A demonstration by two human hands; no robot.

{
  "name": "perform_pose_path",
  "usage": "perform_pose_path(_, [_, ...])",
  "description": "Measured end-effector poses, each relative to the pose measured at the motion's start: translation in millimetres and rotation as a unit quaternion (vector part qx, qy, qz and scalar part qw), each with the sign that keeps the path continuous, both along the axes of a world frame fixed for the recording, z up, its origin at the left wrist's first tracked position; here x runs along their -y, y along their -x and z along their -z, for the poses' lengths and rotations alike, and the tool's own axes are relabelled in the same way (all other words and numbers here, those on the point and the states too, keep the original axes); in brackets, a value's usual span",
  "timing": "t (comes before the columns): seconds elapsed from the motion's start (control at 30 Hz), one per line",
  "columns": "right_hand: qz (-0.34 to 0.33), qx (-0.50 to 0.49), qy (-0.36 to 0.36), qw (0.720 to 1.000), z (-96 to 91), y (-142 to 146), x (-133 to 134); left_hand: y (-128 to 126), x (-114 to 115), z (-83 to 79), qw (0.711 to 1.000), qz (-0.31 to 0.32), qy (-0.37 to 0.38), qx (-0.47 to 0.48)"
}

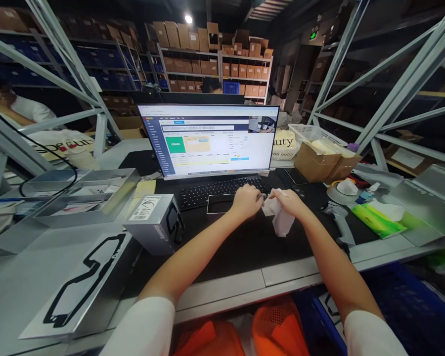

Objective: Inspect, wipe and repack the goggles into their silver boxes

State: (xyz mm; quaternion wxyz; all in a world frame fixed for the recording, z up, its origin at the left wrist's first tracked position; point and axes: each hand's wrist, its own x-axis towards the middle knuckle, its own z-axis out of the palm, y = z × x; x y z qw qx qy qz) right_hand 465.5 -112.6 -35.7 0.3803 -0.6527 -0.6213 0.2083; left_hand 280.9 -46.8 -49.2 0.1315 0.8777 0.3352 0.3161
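My left hand [246, 200] is closed in a loose fist just in front of the black keyboard [218, 190], its fingers pinching a small dark object I cannot make out. My right hand [289, 200] is closed on a crumpled white tissue [280, 220] that hangs down over the black desk mat [244, 242]. The two hands meet at the tissue. A monitor [207, 141] showing a software screen stands behind the keyboard.
A grey product box [154, 222] and a larger flat grey box [85, 287] lie at left, clear trays [85, 195] behind them. At right sit cardboard boxes [319, 160], a white basket [311, 133], a handheld scanner [341, 222] and a green wipes pack [378, 220]. A person sits far left.
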Motion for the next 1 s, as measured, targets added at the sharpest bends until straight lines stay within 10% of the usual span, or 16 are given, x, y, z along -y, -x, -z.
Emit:
perform_pose_path(0.2, [-0.072,-0.008,-0.143,0.987,-27.3,29,12,33,-10,-49.0,0.986,-0.063,0.035,0.151])
perform_pose_path(0.43, [-0.091,-0.026,-0.264,0.960,-67.1,71,19,78,14,-93.2,0.949,0.069,0.105,0.291])
perform_pose_path(0.73, [-0.184,-0.013,-0.135,0.973,-46.9,95,26,115,27,-70.9,0.965,0.027,0.154,0.210])
perform_pose_path(1.0, [-0.215,0.032,-0.097,0.971,-36.7,95,29,121,22,-54.4,0.917,0.074,0.264,0.290])
